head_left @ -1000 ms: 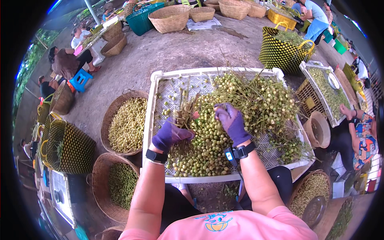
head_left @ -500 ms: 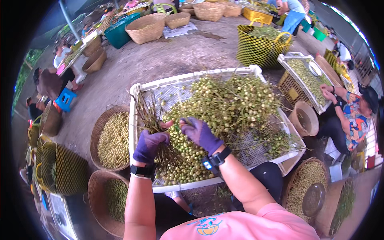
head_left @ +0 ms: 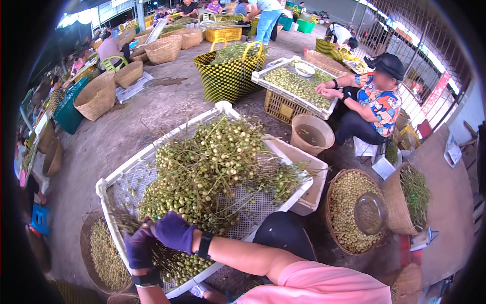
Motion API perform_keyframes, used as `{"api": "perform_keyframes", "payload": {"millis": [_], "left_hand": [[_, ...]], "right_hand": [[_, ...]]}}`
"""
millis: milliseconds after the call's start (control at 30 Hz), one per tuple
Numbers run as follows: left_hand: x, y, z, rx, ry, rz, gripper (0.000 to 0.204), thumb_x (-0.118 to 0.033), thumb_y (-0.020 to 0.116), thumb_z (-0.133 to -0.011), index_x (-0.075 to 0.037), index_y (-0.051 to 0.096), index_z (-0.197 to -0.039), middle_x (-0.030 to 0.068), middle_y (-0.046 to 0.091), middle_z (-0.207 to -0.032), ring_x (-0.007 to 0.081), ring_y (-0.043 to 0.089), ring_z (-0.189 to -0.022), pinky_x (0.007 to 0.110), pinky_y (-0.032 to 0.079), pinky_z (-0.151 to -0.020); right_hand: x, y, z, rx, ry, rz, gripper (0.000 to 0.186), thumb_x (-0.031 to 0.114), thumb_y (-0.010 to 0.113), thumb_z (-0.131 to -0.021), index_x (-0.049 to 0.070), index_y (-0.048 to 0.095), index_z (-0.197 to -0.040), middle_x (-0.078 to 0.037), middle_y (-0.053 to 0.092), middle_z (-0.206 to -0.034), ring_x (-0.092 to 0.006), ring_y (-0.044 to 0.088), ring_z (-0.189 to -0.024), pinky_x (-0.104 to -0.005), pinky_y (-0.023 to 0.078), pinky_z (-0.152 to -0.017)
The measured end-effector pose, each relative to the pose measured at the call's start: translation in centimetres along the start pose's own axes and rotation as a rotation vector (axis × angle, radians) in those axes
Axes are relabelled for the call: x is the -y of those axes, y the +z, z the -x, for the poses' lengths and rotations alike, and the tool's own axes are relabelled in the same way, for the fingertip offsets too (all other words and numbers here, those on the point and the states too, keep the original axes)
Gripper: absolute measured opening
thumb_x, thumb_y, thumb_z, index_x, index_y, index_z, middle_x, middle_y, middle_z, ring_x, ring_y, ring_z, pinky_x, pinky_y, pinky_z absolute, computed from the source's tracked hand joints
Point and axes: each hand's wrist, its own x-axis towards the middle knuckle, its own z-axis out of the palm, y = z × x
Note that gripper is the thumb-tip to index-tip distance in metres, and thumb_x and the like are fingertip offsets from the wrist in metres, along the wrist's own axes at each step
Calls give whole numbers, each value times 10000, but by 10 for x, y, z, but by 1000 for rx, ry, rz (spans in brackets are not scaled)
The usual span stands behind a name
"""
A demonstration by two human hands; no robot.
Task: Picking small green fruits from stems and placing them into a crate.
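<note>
A white mesh tray (head_left: 119,190) lies in front of me, heaped with small round green-yellow fruits (head_left: 207,152) on thin stems. At its near left corner my left hand (head_left: 139,248), in a purple fingerless glove, is closed round a bunch of bare brown stems (head_left: 126,221). My right hand (head_left: 173,232), gloved the same way, has its fingers closed right against the left one. Whatever its fingertips pinch is hidden where the hands meet. Loose fruits (head_left: 182,268) lie on the mesh below my hands.
Baskets of picked fruits stand left (head_left: 104,253) and right (head_left: 349,197) of the tray; a glass bowl (head_left: 369,214) sits in the right one. A bucket (head_left: 311,133) and a checkered basket (head_left: 228,73) are beyond. A seated person (head_left: 374,101) works at another tray (head_left: 298,83).
The view has swung to the right, so the tray appears further left. My right hand has moved from over the fruits to meet my left hand, which still grips the stems.
</note>
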Motion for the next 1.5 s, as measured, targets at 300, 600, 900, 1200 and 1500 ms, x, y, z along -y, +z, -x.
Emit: {"api": "perform_keyframes", "payload": {"millis": [300, 600, 900, 1200, 1500], "left_hand": [[-5, -26, -16, -180, 258, -81, 250, 0, 650, -740, -27, 553, -970, -5, 550, -675, 102, 490, -506, 254, 406, -455], [1, -22, -28, -236, 213, -121, 169, -15, 679, -737, -65, 574, -860, -17, 527, -612, 102, 470, -486, 250, 367, -446], [-16, -23, -12, -218, 294, -167, 130, -137, 665, -735, -48, 595, -799, 16, 555, -608, 120, 506, -493, 259, 389, -460], [-20, -37, -14, -278, 220, 73, 177, -24, 747, -713, -11, 626, -842, 35, 640, -713, 122, 587, -583, 232, 466, -541], [-20, -28, -16, -306, 217, 50, 162, -4, 739, -707, -9, 617, -813, 40, 635, -692, 112, 567, -565, 230, 445, -529]], "right_hand": [[-9, 17, 5, -254, 60, -90, 202, 187, 542, -854, 100, 584, -1032, -121, 648, -925, -257, 646, -663, -399, 466, -580], [-30, 29, 16, -114, 116, -207, 103, 166, 542, -850, 114, 631, -844, -112, 657, -765, -273, 671, -689, -418, 512, -591], [-45, 54, 13, 37, 224, -501, 136, 166, 586, -848, 96, 635, -953, -134, 638, -717, -318, 645, -650, -419, 504, -588], [-63, 28, 13, -28, 232, -100, 180, 282, 623, -838, 129, 655, -928, -144, 670, -813, -300, 663, -736, -415, 500, -624], [-82, 32, 19, -50, 200, 29, 362, 524, 630, -802, 167, 683, -816, -77, 671, -707, -282, 653, -648, -420, 466, -623]]}}
